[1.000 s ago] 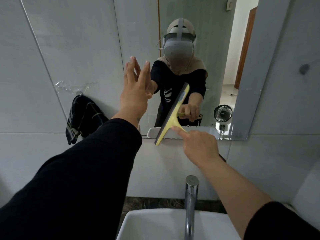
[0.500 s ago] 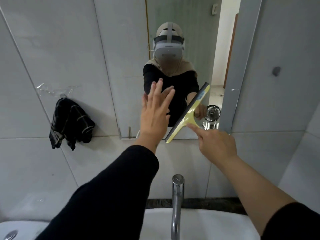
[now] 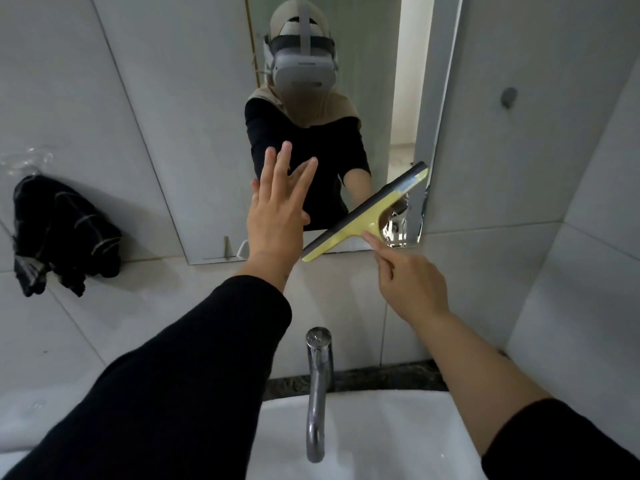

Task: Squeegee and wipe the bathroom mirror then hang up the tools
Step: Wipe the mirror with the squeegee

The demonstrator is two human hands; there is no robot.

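The bathroom mirror (image 3: 204, 126) hangs on the tiled wall above the sink. My right hand (image 3: 408, 285) grips the handle of a yellow squeegee (image 3: 367, 216), whose grey blade lies slanted across the mirror's lower right corner. My left hand (image 3: 277, 216) is flat against the glass near the bottom middle, fingers spread, holding nothing. A dark striped cloth (image 3: 59, 233) hangs on a clear hook on the wall left of the mirror.
A chrome tap (image 3: 317, 393) rises over the white sink (image 3: 381, 438) directly below my arms. A small dark hook (image 3: 509, 97) sits on the wall right of the mirror. The side wall closes in on the right.
The squeegee has slid right along the mirror's bottom to its lower right corner. My left hand moved right and lower on the glass. The view shifted left and down.
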